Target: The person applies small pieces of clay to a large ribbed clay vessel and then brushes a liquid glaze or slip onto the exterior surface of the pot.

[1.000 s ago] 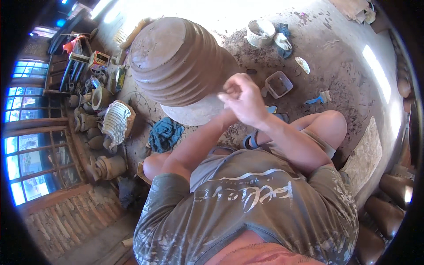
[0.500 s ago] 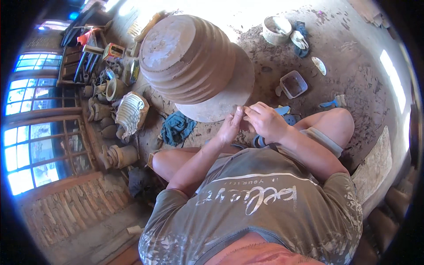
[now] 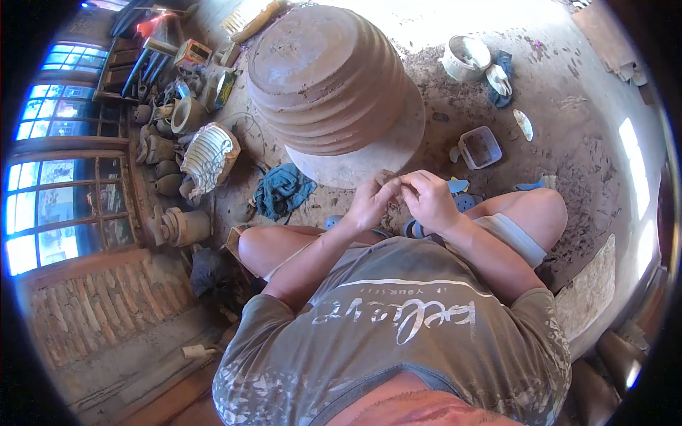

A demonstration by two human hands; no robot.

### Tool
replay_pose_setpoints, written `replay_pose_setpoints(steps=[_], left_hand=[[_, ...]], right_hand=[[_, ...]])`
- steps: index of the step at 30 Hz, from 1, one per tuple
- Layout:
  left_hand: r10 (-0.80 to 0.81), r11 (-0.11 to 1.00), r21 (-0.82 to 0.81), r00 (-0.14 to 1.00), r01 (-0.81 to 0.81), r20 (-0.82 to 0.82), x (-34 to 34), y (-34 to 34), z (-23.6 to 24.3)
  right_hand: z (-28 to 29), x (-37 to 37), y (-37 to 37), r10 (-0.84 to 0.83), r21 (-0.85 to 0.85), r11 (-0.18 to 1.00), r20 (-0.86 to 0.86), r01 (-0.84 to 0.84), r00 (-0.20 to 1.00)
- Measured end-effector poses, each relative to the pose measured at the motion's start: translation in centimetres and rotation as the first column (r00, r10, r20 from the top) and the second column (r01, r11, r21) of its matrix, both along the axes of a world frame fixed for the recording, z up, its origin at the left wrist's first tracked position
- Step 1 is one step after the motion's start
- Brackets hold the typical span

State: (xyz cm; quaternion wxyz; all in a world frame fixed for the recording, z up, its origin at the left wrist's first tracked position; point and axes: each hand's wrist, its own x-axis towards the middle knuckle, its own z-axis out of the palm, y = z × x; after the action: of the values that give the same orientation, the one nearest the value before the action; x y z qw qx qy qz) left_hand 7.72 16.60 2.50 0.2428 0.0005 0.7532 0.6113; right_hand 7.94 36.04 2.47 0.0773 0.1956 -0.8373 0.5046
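My left hand (image 3: 372, 202) and my right hand (image 3: 432, 201) meet in front of my lap, thumbs and fingertips pressed together. Both are closed around something small, mostly hidden by the fingers; a bit of brown, clay-like colour shows at the left fingertips. Just beyond them stands a large ribbed clay pot (image 3: 323, 78), its broad flat face turned up. The pot rests on a round pale board (image 3: 334, 169), which my hands do not visibly touch.
A teal cloth (image 3: 284, 190) lies left of the board. To the right are a square plastic tub (image 3: 480, 148), a white bucket (image 3: 466, 58), a dark cloth (image 3: 501, 78) and an oval pale piece (image 3: 523, 124). Several small pots and a ribbed tray (image 3: 211, 157) crowd the left side by the windows.
The view has shifted, so the pot appears higher and further right. My hands stay together, with the fingers slightly rearranged and the right hand's fingertips still against the left's.
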Motion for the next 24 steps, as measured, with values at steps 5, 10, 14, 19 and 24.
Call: replay_pose_setpoints(steps=[5, 10, 14, 19, 24], left_hand=[[0.033, 0.782, -0.561, 0.917, -0.272, -0.399, -2.1, -6.3, -2.6], [-0.385, 0.465, -0.865, 0.836, -0.19, -0.391, -2.6, -11.1, -7.0], [-0.346, 0.477, -0.879, 0.917, -0.011, -0.199, -4.0, -8.6, -5.0], [-0.42, 0.341, -0.938, 0.884, -0.058, -0.207, -3.4, -5.9, -4.7], [-0.401, 0.278, -0.959, 0.914, 0.051, -0.068, -2.9, -2.8, -3.6]], right_hand=[[1.6, -0.8, 1.1, -0.208, -0.196, 0.948, 0.219, 0.251, 0.953], [4.6, -2.7, 1.7, -0.181, -0.185, 0.954, 0.27, 0.235, 0.946], [7.1, -4.2, -1.2, -0.151, -0.503, 0.826, 0.233, 0.253, 0.961], [11.6, -5.6, -2.6, -0.107, -0.228, 0.966, 0.059, 0.118, 0.992], [13.1, -6.8, -6.2, -0.133, -0.184, 0.978, -0.206, 0.095, 0.97]])
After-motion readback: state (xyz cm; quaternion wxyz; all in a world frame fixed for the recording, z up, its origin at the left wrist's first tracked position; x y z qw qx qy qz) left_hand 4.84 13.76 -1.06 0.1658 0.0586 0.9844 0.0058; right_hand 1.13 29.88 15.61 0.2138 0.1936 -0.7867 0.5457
